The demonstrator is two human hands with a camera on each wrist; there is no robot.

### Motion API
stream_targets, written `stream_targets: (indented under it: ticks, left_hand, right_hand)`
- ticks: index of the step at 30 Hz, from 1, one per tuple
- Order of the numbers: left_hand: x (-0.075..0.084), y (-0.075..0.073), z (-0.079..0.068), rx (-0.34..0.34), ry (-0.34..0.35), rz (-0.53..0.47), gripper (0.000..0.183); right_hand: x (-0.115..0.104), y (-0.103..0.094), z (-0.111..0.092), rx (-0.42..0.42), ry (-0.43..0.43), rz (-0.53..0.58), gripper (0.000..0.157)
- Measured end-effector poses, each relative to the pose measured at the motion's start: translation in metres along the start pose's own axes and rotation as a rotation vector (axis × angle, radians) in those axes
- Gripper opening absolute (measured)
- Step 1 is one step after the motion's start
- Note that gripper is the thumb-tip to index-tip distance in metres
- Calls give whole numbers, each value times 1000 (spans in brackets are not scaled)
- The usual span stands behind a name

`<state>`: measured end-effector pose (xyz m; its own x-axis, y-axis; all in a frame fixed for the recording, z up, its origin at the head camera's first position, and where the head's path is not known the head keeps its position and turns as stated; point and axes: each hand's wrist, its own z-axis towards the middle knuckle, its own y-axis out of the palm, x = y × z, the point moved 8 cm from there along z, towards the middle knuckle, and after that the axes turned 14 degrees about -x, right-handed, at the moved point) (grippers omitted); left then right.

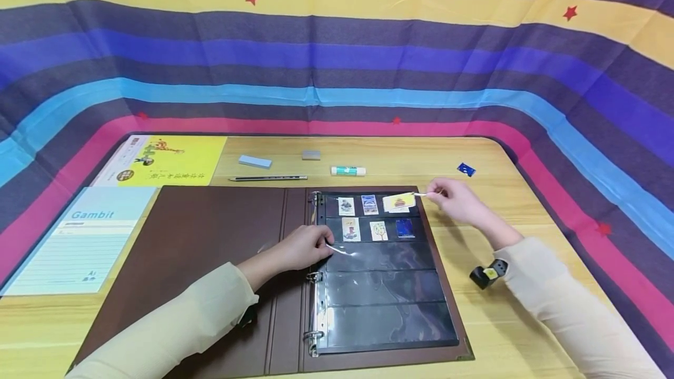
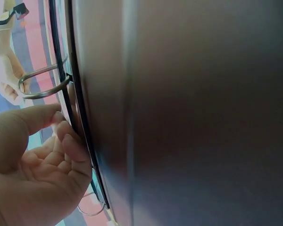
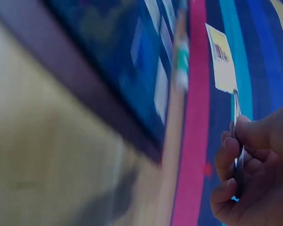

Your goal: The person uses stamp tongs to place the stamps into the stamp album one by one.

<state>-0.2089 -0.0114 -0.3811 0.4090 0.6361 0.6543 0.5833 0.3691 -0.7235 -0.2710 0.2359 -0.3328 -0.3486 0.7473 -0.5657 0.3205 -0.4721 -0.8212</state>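
My right hand (image 1: pixel 453 199) pinches slim tweezers (image 3: pixel 237 113) near the album's upper right corner. A yellow-and-white stamp (image 3: pixel 222 59) is caught at their tip; in the head view it overlaps a stamp in the top row. Thumb and fingers of my left hand (image 1: pixel 305 247) pinch a thin white stick-like tool (image 1: pixel 339 249), whose far end lies over the third pocket row. Its exact kind I cannot tell. The open brown album (image 1: pixel 221 262) holds a black pocket page (image 1: pixel 387 326) on metal rings (image 2: pixel 45 89). Several stamps (image 1: pixel 351 230) sit in its two upper rows.
A loose blue stamp (image 1: pixel 466 169) lies at the back right. Behind the album are a glue stick (image 1: pixel 347 171), a pencil (image 1: pixel 268 178), a grey eraser (image 1: pixel 310 155) and a pale blue block (image 1: pixel 255 161). A yellow book (image 1: pixel 184 159) and a Gambit notepad (image 1: pixel 79 250) are at left.
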Motion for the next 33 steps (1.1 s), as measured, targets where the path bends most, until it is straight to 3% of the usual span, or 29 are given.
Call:
stream_targets:
  ticks: [7,12,19,29,33]
  left_hand:
    - [-2,-1,1,31,1,-10,3]
    - [-3,-2,2,47,-8,-10,4]
    - [-2,-4,2,52,-3,-20,4]
    - [1,-5,1,67,32,-22,5]
    - [1,-5,1,65,34,-26,4]
  right_hand:
    - [-38,48,15,-70,-50,6,7]
    - [-48,69,20,-100,-41,-17,8]
    - [-55,80,18,-151,-16,-13,10]
    - [-57,95,13,-341,-16,0,8]
    - [-57,91,16,-325,-45,-52,7]
